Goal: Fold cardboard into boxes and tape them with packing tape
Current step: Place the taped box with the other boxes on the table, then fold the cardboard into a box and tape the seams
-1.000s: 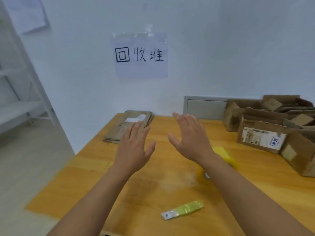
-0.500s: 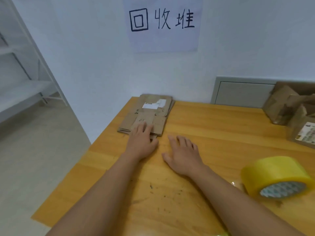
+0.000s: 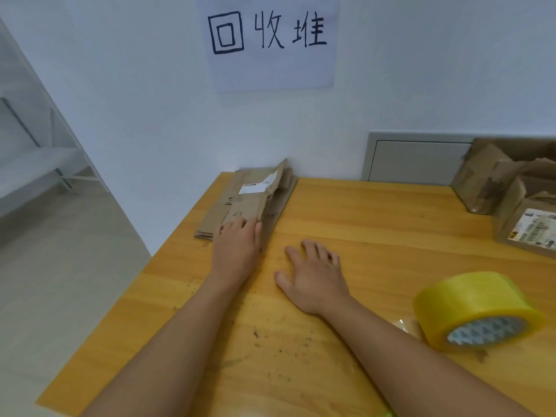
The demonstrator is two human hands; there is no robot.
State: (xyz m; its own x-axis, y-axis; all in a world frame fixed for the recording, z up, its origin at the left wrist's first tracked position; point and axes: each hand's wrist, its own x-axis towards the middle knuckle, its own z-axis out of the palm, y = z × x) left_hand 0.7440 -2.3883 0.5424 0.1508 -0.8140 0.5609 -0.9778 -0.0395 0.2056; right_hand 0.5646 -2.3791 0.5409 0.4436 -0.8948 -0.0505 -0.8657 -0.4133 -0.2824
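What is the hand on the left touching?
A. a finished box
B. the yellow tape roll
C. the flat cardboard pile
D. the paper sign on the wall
C. The left hand has its fingers on the near end of the flat cardboard pile and is lifting the top sheet, while the tape roll sits far off by the right arm.

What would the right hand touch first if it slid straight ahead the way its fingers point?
The way looks free. The right hand lies flat on the table, fingers pointing toward the wall. Only bare wood lies ahead; the cardboard stack sits off to its left.
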